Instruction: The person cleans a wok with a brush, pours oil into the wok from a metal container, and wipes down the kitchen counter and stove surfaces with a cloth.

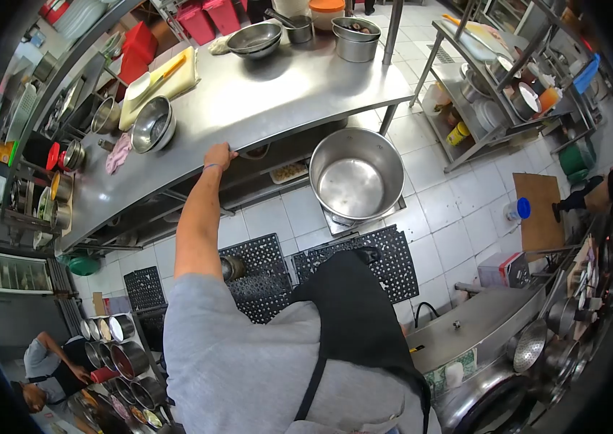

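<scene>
My left arm reaches forward, and my left hand point(219, 155) is closed at the front edge of a long steel table point(270, 98). A blue band circles that wrist. My right hand is out of sight. Left of my hand on the table sit stacked metal bowls point(153, 124) and a pink cloth point(117, 153). To the right, a large, deep steel pot point(357, 173) with nothing visible inside stands on a low burner point(346, 226) near the floor.
Black rubber mats point(364, 260) lie on the tiled floor. A cutting board point(183, 81), more bowls point(254, 40) and pots point(356, 49) stand on the table. A shelf rack point(480, 116) is at right, a steel counter point(465, 325) lower right. Another person point(57, 369) works at lower left.
</scene>
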`<control>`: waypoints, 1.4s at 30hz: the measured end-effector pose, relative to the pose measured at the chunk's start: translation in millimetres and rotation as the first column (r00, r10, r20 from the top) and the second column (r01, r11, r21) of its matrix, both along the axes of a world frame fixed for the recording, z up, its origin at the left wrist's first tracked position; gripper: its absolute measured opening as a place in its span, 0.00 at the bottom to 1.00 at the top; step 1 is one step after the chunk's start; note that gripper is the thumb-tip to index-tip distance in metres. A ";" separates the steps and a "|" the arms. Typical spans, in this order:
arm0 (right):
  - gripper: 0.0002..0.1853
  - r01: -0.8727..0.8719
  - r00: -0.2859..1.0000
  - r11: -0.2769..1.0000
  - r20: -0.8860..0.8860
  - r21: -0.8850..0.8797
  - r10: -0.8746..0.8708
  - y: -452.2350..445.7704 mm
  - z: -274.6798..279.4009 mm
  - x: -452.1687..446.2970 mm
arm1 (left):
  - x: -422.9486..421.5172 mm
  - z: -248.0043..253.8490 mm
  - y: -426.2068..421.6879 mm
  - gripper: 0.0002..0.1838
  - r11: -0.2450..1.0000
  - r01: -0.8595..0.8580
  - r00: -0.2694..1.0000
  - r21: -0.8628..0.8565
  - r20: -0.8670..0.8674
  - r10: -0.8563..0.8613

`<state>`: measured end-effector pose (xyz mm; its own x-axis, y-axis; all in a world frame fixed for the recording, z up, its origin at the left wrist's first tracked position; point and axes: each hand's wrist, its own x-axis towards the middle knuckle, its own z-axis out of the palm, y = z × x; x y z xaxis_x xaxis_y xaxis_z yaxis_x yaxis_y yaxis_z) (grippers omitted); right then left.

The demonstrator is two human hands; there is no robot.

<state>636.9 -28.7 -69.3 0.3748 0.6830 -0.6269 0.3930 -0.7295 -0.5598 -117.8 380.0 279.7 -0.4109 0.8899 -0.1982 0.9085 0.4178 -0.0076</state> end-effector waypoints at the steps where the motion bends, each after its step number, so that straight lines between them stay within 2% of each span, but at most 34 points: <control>1: 0.14 -0.001 1.000 1.000 -0.003 -0.011 0.001 3.8 5.6 -3.8 | 0.2 2.8 3.3 0.25 1.000 0.003 1.000 0.003 0.000 -0.003; 7: 0.14 -0.005 1.000 0.999 -0.014 -0.045 0.004 15.9 27.5 -24.4 | 4.2 12.8 -0.1 0.18 0.991 0.012 1.000 0.136 -0.023 -0.009; 14: 0.14 -0.030 0.999 0.998 -0.016 -0.054 0.029 21.7 26.8 -39.1 | 4.9 10.6 -0.3 0.16 0.985 -0.020 1.000 0.172 -0.018 0.023; 16: 0.14 -0.043 0.999 0.998 -0.018 -0.051 0.042 21.1 19.5 -43.4 | 4.2 6.6 0.2 0.16 0.983 -0.010 0.999 0.185 -0.041 0.017; 22: 0.14 -0.074 0.997 0.997 -0.013 -0.029 0.074 13.7 -14.9 -52.1 | -5.4 4.3 7.2 0.16 0.986 -0.082 0.994 0.143 0.078 0.072; 25: 0.14 -0.097 0.995 0.995 -0.002 -0.011 0.097 6.7 -45.6 -56.5 | -6.2 2.7 9.2 0.17 0.990 -0.093 0.992 0.101 0.092 0.084; 27: 0.14 -0.082 0.997 0.997 -0.011 0.006 0.082 4.1 -62.3 -64.0 | -9.9 -3.4 10.0 0.18 0.989 -0.056 0.997 0.138 0.057 0.049; 30: 0.14 0.019 0.992 0.999 -0.125 -0.030 -0.023 32.1 33.1 -87.4 | -12.6 -7.2 12.8 0.19 0.992 -0.031 0.999 0.121 0.036 0.026; 31: 0.12 -0.034 0.995 0.999 -0.094 0.029 0.037 37.8 49.9 -93.4 | -12.1 -7.3 14.6 0.20 0.994 -0.032 0.999 0.104 0.035 0.028; 33: 0.12 0.046 0.987 0.999 -0.155 0.028 -0.041 31.4 33.0 -94.8 | -15.9 -9.8 18.4 0.20 0.997 -0.031 0.999 0.065 0.046 0.028; 35: 0.13 0.090 0.978 0.996 -0.189 -0.010 -0.090 32.0 38.6 -104.2 | -18.9 -11.5 19.4 0.21 0.999 -0.017 1.000 0.040 0.024 0.016; 37: 0.16 0.103 0.975 0.991 -0.188 -0.079 -0.117 42.5 81.5 -117.1 | -20.2 -12.6 19.9 0.21 0.999 0.017 1.000 0.033 -0.019 -0.016; 38: 0.16 0.080 0.982 0.993 -0.163 -0.089 -0.093 45.4 82.3 -119.7 | -19.6 -11.8 19.5 0.21 0.999 0.027 0.999 0.030 -0.026 -0.026; 40: 0.16 0.028 0.993 0.994 -0.108 -0.107 -0.040 33.1 42.1 -111.1 | -16.1 -5.2 17.9 0.22 0.999 0.042 0.999 0.025 -0.034 -0.041; 41: 0.15 -0.055 0.998 0.995 -0.037 -0.079 0.052 32.0 37.9 -109.0 | -14.4 -1.8 18.4 0.22 0.998 0.048 0.998 0.030 -0.029 -0.047; 42: 0.14 -0.014 0.998 0.997 -0.069 -0.077 0.009 34.3 41.3 -109.5 | -13.1 -0.2 16.6 0.22 0.998 0.051 0.998 0.034 -0.024 -0.050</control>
